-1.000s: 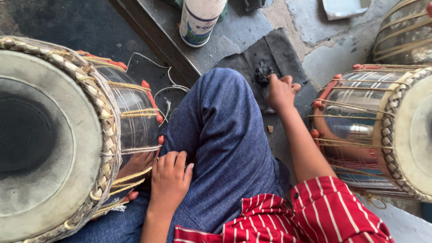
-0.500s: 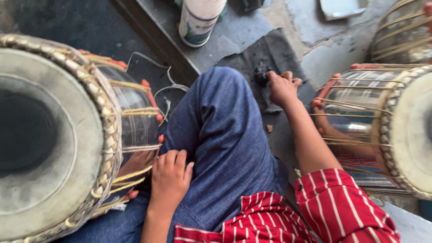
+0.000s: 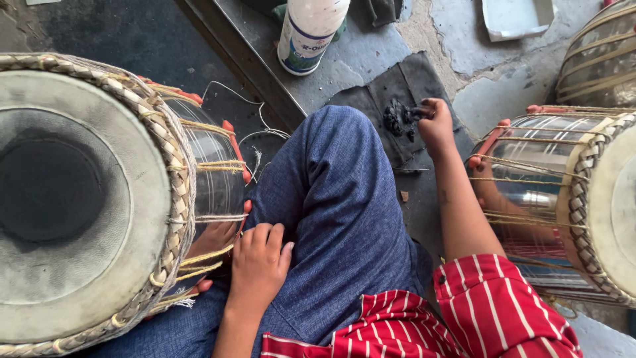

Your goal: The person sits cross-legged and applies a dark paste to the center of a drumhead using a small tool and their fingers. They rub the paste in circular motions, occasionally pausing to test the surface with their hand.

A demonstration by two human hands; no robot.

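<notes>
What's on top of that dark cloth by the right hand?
On the dark cloth lies a lump of black paste, with the right hand reaching into it. The knee covers the cloth's near corner, so anything there is hidden.

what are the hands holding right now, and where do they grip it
The right hand reaches onto the dark cloth, fingertips at the black lump; a real grip cannot be told. The left hand rests flat on the blue-trousered leg, holding nothing.

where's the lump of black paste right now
In the head view, the black paste lies on a dark cloth just beyond the knee, at the right hand.
</notes>
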